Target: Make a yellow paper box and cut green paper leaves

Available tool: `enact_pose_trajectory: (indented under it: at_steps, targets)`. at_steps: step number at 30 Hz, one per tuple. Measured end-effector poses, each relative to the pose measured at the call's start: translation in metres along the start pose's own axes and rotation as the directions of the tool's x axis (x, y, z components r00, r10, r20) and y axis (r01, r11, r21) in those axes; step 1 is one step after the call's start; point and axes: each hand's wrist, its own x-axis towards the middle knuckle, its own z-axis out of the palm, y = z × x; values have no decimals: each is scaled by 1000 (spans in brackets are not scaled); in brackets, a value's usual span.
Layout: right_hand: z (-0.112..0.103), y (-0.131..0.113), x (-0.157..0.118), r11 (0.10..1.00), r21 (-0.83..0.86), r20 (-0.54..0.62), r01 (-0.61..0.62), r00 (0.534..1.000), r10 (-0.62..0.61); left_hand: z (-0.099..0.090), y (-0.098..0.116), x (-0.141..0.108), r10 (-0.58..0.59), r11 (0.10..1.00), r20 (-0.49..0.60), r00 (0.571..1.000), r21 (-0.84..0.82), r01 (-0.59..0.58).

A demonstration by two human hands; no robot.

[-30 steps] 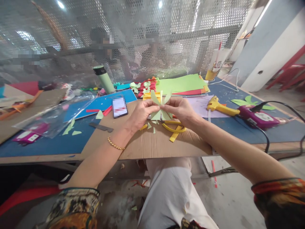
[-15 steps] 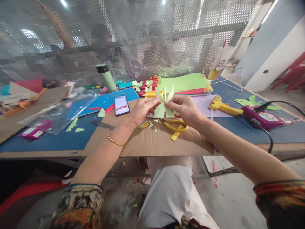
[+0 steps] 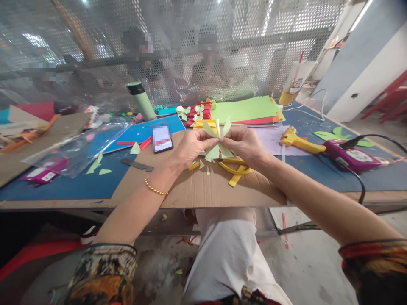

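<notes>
A pale green paper cutout with several pointed petals (image 3: 212, 152) is held up above the cardboard sheet (image 3: 197, 190). My left hand (image 3: 194, 145) pinches its middle from the left, thumb toward the centre. From the right, my right hand (image 3: 242, 143) pinches it close to the same spot. The fingertips of both hands nearly meet, and some fingers are hidden behind the paper. Below them lie yellow-handled scissors (image 3: 237, 167), their blades mostly covered, with a yellow paper strip (image 3: 234, 179) and small green scraps (image 3: 202, 164).
To the right are a yellow glue gun (image 3: 299, 142) and a purple power strip (image 3: 356, 156) with black cords. A phone (image 3: 162, 139), a dark blade (image 3: 137, 164) and a green bottle (image 3: 141, 101) stand or lie left. Coloured paper (image 3: 244, 109) and a drink cup (image 3: 294, 82) are behind.
My left hand has shifted slightly right, its thumb now at the cutout's centre beside the right thumb. The cutout's upper petals have tilted a little to the left.
</notes>
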Motion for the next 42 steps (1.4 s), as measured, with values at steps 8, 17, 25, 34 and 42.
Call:
enact_pose_trajectory:
  at_steps: [8,17,25,34,42]
  targets:
    - [-2,-3,-2,1000,9,29,-18,999,18,-1,-2,4,-20,994,21,1000,-103,22]
    - [2,-4,0,986,154,21,-71,997,69,2,-4,4,8,999,-13,1000,-43,-9]
    - [1,2,2,988,126,28,-94,995,91,1,-7,5,-128,990,50,990,-45,131]
    - [2,8,5,972,202,22,-117,993,115,4,-5,5,-181,977,3,983,-111,180]
    - [-12,4,17,983,133,81,-123,990,113,7,1,7,-118,985,-49,992,-133,111]
